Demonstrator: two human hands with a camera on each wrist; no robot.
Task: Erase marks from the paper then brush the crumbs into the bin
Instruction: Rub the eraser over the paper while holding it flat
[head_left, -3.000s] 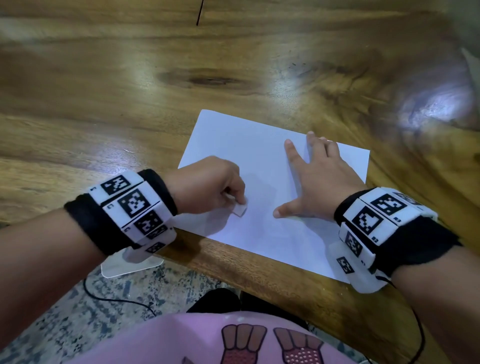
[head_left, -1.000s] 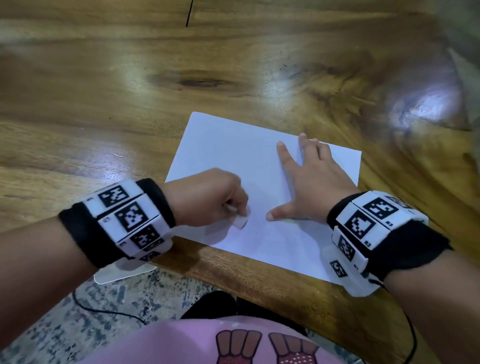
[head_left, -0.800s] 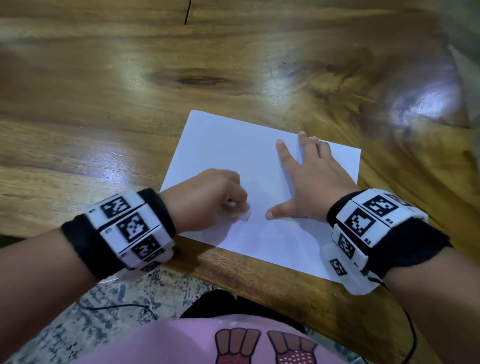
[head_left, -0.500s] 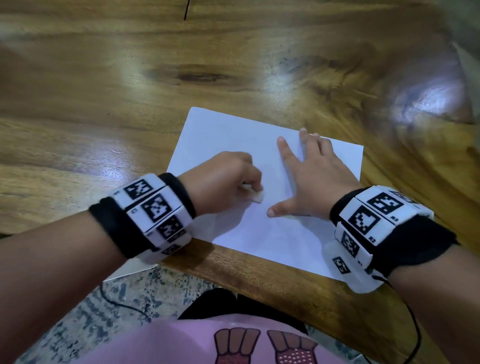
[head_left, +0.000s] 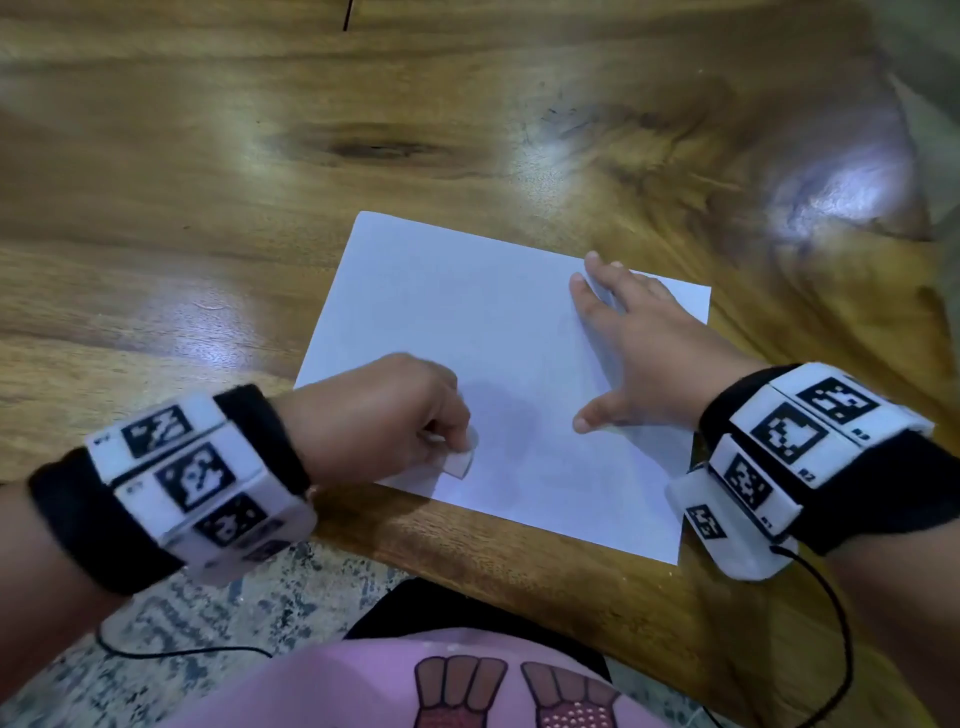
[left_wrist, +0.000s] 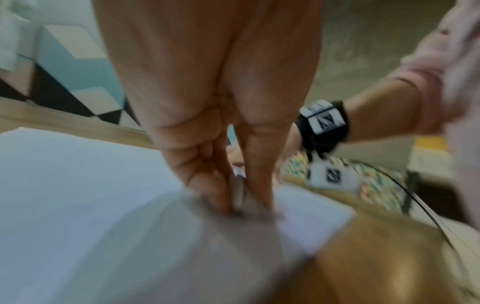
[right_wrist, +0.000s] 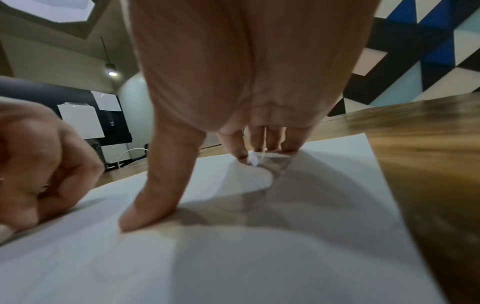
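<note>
A white sheet of paper (head_left: 467, 322) lies near the front edge of the wooden table (head_left: 208, 156). My left hand (head_left: 395, 421) pinches a small white eraser (head_left: 460, 462) and presses it on the paper's near left part; the left wrist view shows the eraser (left_wrist: 237, 195) between thumb and fingers, blurred. My right hand (head_left: 639, 348) lies flat on the right half of the sheet, fingers straight and thumb spread, holding it down (right_wrist: 145, 205). Any marks on the paper are too faint to make out. No bin is in view.
The table's front edge (head_left: 519, 561) runs just below the sheet, with patterned floor (head_left: 234, 613) beneath. A clear plastic piece sits under my left wrist, mostly hidden. A black cable (head_left: 831, 623) hangs from my right wristband.
My left hand has rubbed the eraser back and forth on the paper, going up towards the middle and now back down near the front edge. My right hand has stayed pressed on the sheet.
</note>
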